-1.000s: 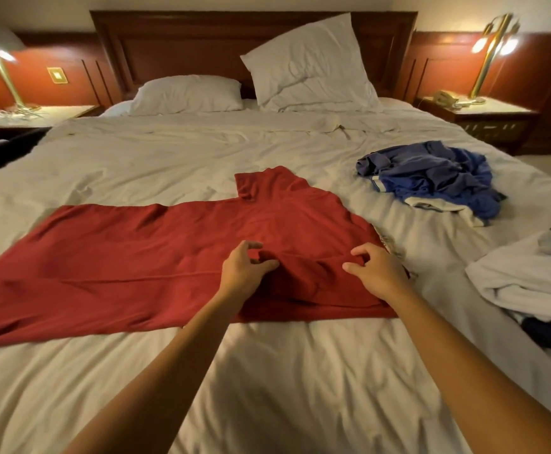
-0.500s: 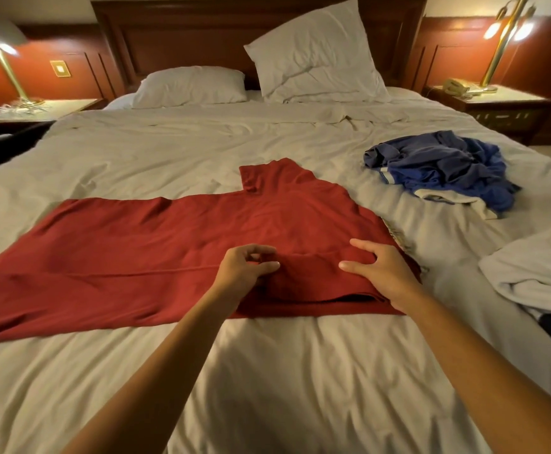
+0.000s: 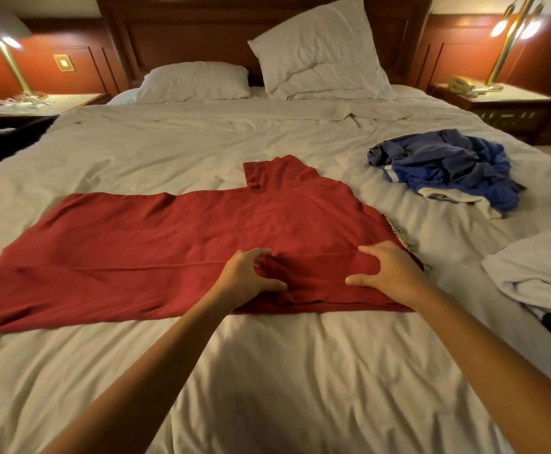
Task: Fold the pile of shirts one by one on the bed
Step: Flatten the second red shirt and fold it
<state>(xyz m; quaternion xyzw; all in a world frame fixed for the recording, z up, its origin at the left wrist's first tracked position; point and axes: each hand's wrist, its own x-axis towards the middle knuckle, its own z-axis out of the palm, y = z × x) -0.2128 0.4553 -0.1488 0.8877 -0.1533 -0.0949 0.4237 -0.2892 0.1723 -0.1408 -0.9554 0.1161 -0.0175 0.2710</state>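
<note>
A red shirt (image 3: 169, 244) lies spread sideways on the white bed (image 3: 267, 381), collar end to the right, one sleeve pointing toward the headboard. The near sleeve is folded in over the body. My left hand (image 3: 251, 276) sits on that folded part with curled fingers and thumb pinching a bunch of red cloth. My right hand (image 3: 388, 273) lies flat with spread fingers, pressing on the shirt's shoulder area near its right edge. A patterned cloth peeks out from under that edge.
A crumpled blue shirt pile (image 3: 444, 168) lies at the right of the bed. A white garment (image 3: 536, 273) with something dark beneath sits at the right edge. Two pillows (image 3: 320, 50) lean at the headboard. Lamp-lit nightstands (image 3: 497, 99) flank the bed.
My right hand went from curled fingers pinching the red cloth to a flat palm pressing it down. My left hand stays on the folded sleeve. The view shifted slightly closer.
</note>
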